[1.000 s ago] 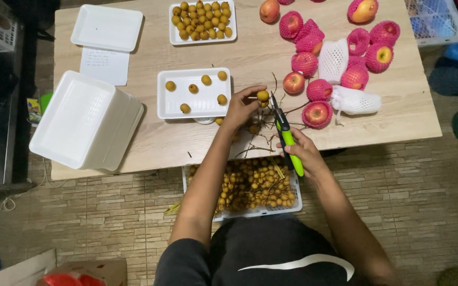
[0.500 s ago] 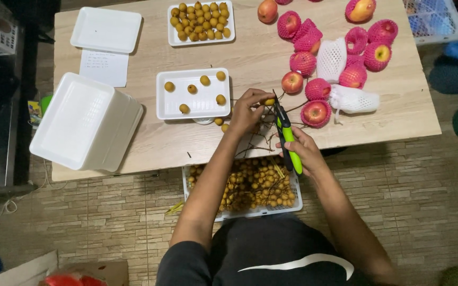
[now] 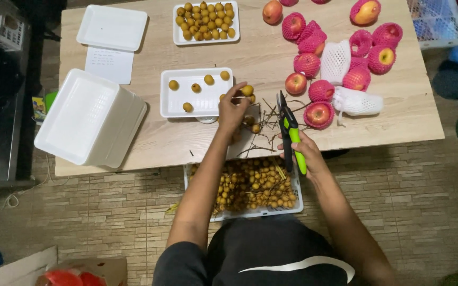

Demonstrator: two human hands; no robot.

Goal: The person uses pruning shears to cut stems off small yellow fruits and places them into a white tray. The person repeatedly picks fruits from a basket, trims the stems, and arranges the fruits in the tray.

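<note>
Head view, read left to right.

Far left of the wooden desk [image 3: 133,143]: a stack of white foam trays [image 3: 88,119], upside down, overhanging the edge. Behind it one flat empty foam tray [image 3: 112,26] and a sheet of paper [image 3: 108,64].

Centre: a part-filled tray [image 3: 196,93] holding only a few small round yellow-brown fruits, spaced apart. Behind it a full tray [image 3: 206,21], fruit packed tight in rows. Judged progress: one tray done, the second barely begun.

Left hand [image 3: 232,108]: fingers pinched on a single fruit [image 3: 247,90] at the right edge of the part-filled tray. Just right of the hand, a tangle of thin dark twigs [image 3: 263,124] on the desk, a few fruits attached to it.

Right hand [image 3: 306,153]: clenched around the green-handled pruning shears [image 3: 290,130], blades pointing away from the person, near the twigs but not cutting.

Below the desk edge, on the tiled floor: a white plastic basket [image 3: 292,204] heaped with the same fruit on stems. A large share looks left to clip.

Right: red apples [image 3: 319,114], most in pink foam netting, two white nets [image 3: 353,100] among them; smooth skins, spongy sleeves. Far corner: a white crate [image 3: 441,24].
</note>
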